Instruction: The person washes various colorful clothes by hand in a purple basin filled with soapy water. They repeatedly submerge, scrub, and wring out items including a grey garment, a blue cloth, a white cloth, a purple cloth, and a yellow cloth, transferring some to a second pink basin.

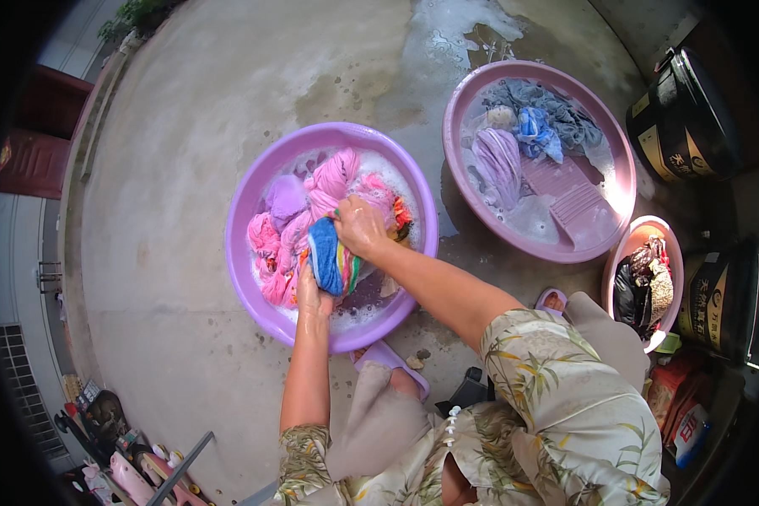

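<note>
Both hands are over a purple plastic basin [240, 253] of sudsy water. A wet striped cloth [327, 256], blue with yellow, green and white, is bunched between them. My left hand [311, 294] supports its lower left side, palm up. My right hand [359, 226] grips its upper right edge from above. Pink wet fabric [333, 179] lies twisted in the basin behind the cloth, beside a lilac piece [286, 200]. An orange and red patterned cloth [402, 213] shows near the right wall.
At the upper right stands a mauve basin [453, 148] with grey, blue and lilac laundry and a ridged washboard [560, 196]. A smaller pink basin [610, 278] holds dark and patterned clothes. Black buckets [677, 120] stand at the right. Toys [133, 477] lie lower left.
</note>
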`<state>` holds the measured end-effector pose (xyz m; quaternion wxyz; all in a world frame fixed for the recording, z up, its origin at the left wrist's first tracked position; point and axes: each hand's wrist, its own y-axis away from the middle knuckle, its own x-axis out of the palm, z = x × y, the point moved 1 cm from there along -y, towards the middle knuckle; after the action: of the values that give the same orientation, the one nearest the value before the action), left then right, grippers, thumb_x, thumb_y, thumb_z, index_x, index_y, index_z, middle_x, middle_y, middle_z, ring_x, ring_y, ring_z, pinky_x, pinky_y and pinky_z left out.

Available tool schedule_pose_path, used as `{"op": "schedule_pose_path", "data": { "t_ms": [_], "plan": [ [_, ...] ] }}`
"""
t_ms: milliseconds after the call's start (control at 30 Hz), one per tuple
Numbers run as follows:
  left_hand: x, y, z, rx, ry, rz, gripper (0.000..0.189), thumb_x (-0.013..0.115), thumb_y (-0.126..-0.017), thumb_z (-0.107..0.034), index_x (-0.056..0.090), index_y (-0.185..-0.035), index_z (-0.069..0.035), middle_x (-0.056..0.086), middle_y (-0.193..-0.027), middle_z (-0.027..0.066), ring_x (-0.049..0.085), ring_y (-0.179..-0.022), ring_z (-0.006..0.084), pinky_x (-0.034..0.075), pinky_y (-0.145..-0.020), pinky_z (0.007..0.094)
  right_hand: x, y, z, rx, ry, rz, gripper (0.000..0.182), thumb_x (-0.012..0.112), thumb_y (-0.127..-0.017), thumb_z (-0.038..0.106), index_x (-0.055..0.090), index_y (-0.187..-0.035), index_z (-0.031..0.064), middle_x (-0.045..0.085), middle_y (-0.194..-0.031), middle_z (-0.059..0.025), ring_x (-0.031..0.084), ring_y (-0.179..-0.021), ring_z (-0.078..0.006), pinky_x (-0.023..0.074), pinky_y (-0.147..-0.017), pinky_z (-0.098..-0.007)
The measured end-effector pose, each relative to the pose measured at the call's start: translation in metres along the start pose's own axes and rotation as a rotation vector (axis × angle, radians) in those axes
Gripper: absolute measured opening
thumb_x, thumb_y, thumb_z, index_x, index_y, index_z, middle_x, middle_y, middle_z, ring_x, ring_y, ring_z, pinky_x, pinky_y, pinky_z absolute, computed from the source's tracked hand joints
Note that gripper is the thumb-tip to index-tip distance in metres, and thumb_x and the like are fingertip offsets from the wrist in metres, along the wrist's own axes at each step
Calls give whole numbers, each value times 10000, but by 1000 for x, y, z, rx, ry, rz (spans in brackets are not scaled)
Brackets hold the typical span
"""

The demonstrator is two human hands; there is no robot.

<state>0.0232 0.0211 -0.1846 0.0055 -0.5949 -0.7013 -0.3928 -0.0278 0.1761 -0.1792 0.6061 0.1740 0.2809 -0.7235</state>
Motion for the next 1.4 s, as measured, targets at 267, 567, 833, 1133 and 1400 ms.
{"op": "schedule_pose_path", "data": {
  "t_ms": [267,567,833,1133,1400],
  "plan": [
    [31,40,16,818,-2075,-46,616,615,-849,-382,430,-1393,-162,438,-1300,225,468,-1103,411,406,-913,477,-15,-1,-53,34,328,270,255,588,-815,212,595,-992,29,601,-990,-198,618,-893,-372,497,-779,-490],
    [30,12,17,285,-2253,256,541,567,-862,-364,515,-1346,-128,358,-1443,236,450,-1232,395,365,-985,511,-8,-30,-78,237,65,469,300,635,-759,218,652,-983,20,618,-936,-230,610,-944,-366,489,-818,-434],
    [48,34,-23,-260,75,128,523,432,-942,-526,551,-1215,-95,620,-1086,84,586,-1088,243,492,-906,445,-42,35,84,-100,-475,65,237,646,-736,258,582,-842,56,547,-859,-161,561,-847,-368,432,-710,-479],
    [50,-5,10,-113,14,86,396,445,-985,-357,546,-1263,-95,599,-1234,103,605,-1079,236,486,-951,392,-17,3,7,-120,-48,-88,199,627,-806,245,530,-805,72,552,-793,-142,583,-715,-361,453,-602,-482],
    [-24,-24,15,-11,184,287,347,480,-937,-441,566,-1131,-167,612,-1130,28,597,-1011,192,490,-866,340,5,29,67,42,-319,52,213,596,-840,248,546,-958,78,572,-955,-189,581,-874,-423,450,-721,-510]
  ]
}}
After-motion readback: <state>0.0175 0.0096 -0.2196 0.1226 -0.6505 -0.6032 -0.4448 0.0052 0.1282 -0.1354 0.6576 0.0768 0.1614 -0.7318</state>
